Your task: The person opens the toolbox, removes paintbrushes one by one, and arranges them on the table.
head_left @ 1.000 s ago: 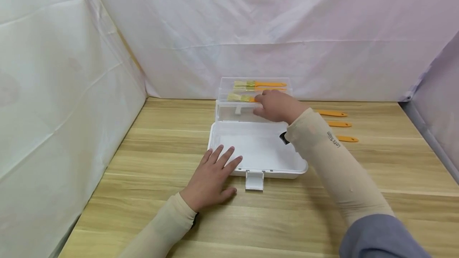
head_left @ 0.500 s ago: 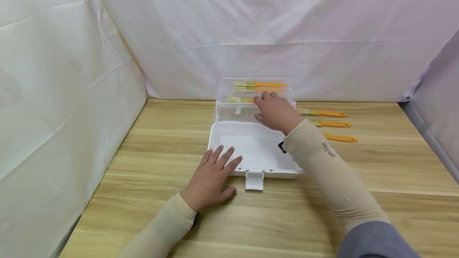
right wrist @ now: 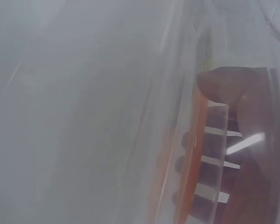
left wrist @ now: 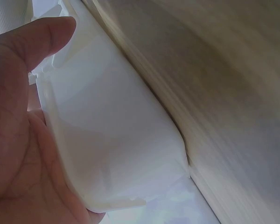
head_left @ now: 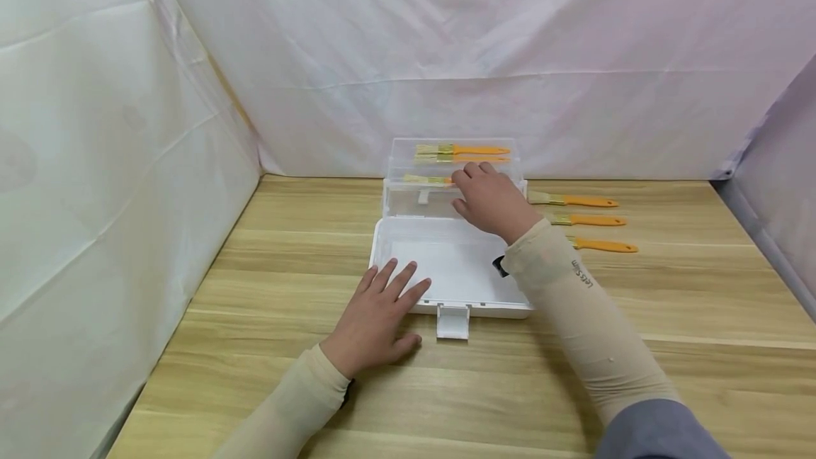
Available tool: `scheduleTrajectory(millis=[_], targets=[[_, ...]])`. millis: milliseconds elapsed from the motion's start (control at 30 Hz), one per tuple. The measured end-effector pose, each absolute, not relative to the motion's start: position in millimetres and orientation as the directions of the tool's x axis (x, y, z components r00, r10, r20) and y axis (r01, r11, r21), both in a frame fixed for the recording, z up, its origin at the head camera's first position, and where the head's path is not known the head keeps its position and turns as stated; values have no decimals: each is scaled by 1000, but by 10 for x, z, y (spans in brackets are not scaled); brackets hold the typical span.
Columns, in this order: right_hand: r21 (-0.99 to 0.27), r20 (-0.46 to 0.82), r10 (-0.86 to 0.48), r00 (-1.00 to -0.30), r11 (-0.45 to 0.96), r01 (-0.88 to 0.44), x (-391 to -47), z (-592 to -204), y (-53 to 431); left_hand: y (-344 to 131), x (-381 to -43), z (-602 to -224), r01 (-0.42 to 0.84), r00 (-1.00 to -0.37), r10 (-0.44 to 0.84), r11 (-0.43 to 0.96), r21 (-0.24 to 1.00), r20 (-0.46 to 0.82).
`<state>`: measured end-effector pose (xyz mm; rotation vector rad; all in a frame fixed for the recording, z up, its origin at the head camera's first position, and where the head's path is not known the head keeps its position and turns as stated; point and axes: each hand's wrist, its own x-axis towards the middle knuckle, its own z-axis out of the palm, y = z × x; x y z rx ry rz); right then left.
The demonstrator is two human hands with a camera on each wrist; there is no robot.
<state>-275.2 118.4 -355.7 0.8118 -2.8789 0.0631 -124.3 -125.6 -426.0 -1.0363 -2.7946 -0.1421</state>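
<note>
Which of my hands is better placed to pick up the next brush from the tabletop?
Probably your right hand, once it releases the brush it holds: it's nearer the three brushes lying right of the box. Your left hand rests at the box's near left corner, farther off.

Head view: a single printed mark is legible, dark lettering [head_left: 582,274] on the beige sleeve [head_left: 599,346] of the right arm. It reads "Let's Slim", the two words set close together. The small print runs at a slant, starting toward the elbow and ending toward the wrist, on the sleeve's outer side. Apostrophe uncertain at this size.
</note>
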Motion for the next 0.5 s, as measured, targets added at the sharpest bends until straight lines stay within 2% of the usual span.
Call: scheduleTrajectory(millis=[267, 500], targets=[[10, 178, -516, -838, 852, -523, -2771, -3602, 1184, -1253, -1239, -4252, 650, -753, 636, 759, 34, 168], [-20, 247, -514, -822, 845, -534, -2780, -3661, 1205, -1252, -1244, -4256, 650, -752, 637, 759, 32, 169]])
